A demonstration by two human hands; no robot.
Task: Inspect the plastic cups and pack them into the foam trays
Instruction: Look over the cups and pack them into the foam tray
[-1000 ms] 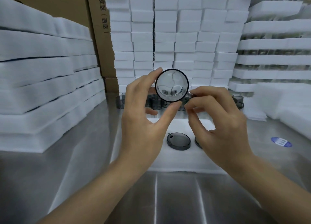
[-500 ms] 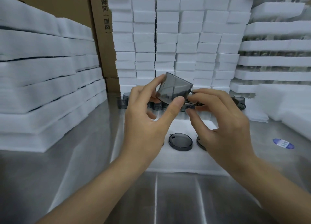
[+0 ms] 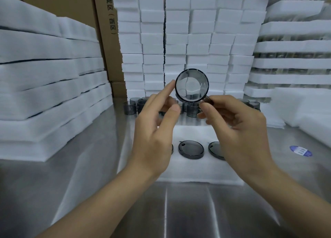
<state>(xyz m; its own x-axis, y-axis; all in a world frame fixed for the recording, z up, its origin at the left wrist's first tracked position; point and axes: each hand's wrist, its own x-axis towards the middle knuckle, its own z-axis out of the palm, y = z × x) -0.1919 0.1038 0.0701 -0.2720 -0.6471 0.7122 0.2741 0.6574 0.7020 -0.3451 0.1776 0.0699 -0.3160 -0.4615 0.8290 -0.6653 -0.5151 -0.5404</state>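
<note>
A person's right hand (image 3: 238, 130) holds up one smoky clear cup (image 3: 192, 85) above a steel surface (image 3: 89, 193), its round end turned to the camera; the fingers (image 3: 218, 101) pinch the handle at the cup's 4 o'clock. The left hand (image 3: 154, 139) is spread loose and grips nothing, its index fingertip just beside the rim at 9 o'clock; whether it touches cannot be told. Below the hands lies one white foam tray (image 3: 197, 173), and three packed cups (image 3: 191, 149) show in it in a row, the middle one in full view, those at its 9 and 3 o'clock partly hidden behind the hands. Beyond the tray, at 12 o'clock, loose cups (image 3: 129, 108) stand upright on the surface in a cluster; at least six can be counted, others masked by the hands. Foam stacks (image 3: 179, 40) wall the scene at 9, 12 and 3 o'clock, with a brown carton (image 3: 105, 40) at 11 o'clock. One blue sticker (image 3: 300, 151) sits on the surface at the tray's 3 o'clock
</note>
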